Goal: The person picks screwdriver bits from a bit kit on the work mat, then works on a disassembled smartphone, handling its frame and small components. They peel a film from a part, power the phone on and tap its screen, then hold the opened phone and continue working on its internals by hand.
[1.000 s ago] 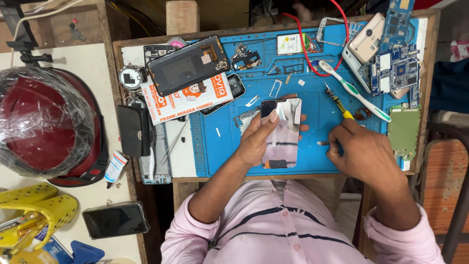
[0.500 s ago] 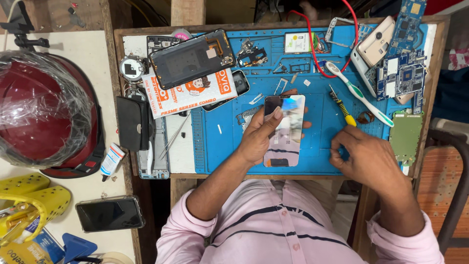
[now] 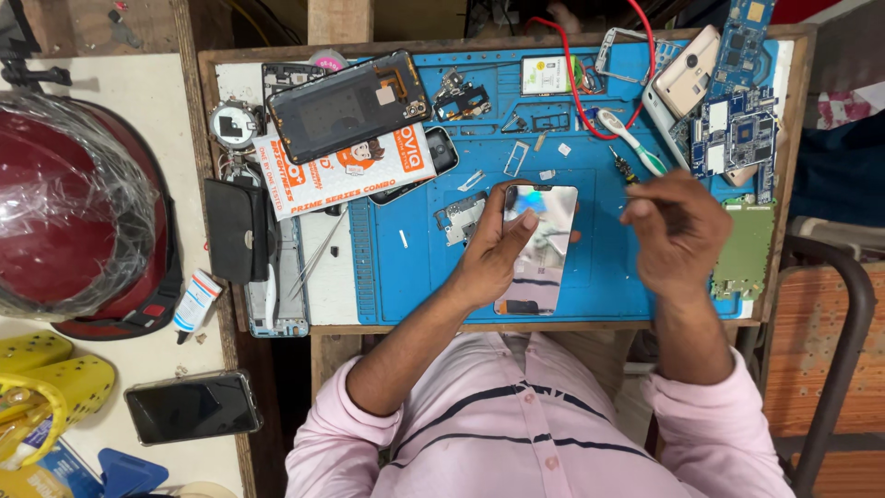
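Observation:
My left hand holds a phone with a shiny, mirror-like face flat on the blue work mat, thumb and fingers on its left edge and top. My right hand is to the right of the phone, its fingers closed over the handle of a small screwdriver, whose dark end sticks out up and to the left. A white and green toothbrush lies just above that hand.
A dark phone back frame lies on an orange and white packet. Circuit boards and a green board sit at the right, tweezers and a black pouch at the left. A wrapped red helmet and a black phone lie on the side table.
My right hand has moved from the mat's lower right up onto the screwdriver and closed over its handle. My left hand stays on the phone.

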`<control>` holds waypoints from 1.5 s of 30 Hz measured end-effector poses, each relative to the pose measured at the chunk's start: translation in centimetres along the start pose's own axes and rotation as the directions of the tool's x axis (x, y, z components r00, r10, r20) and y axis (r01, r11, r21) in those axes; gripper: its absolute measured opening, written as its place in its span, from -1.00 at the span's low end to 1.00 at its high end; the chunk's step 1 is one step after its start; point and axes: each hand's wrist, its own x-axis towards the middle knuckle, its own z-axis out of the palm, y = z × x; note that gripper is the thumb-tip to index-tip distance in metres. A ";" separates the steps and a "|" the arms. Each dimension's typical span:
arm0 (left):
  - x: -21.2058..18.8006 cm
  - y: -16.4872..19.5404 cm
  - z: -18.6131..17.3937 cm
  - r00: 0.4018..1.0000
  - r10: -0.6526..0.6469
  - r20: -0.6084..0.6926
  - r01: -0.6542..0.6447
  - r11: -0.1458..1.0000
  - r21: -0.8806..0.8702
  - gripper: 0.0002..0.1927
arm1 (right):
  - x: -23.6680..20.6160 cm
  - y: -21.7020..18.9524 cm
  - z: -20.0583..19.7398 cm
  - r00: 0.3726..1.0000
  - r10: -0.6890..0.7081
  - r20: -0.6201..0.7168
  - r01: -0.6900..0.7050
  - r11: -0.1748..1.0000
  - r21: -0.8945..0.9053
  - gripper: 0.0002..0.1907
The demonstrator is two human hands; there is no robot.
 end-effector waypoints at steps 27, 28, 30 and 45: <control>1.3 -2.6 -0.2 0.985 0.170 0.021 -0.171 0.962 0.211 -0.50 | 0.2 2.2 1.8 0.934 -0.302 0.190 0.353 0.856 -0.378 -0.86; 1.7 -2.7 0.0 0.991 0.132 0.007 -0.130 0.966 0.222 -0.49 | 0.4 2.8 1.7 0.925 -0.322 0.200 0.374 0.859 -0.350 -0.88; 1.9 -1.8 -0.2 0.985 0.164 0.046 -0.170 0.966 0.193 -0.60 | 0.1 3.7 1.3 0.940 -0.274 0.203 0.324 0.903 -0.282 -0.89; 1.3 -0.2 -0.6 0.941 0.335 0.057 -0.299 0.737 0.606 -0.45 | 2.0 2.6 4.1 0.852 -0.399 0.339 0.494 0.828 -0.266 -0.92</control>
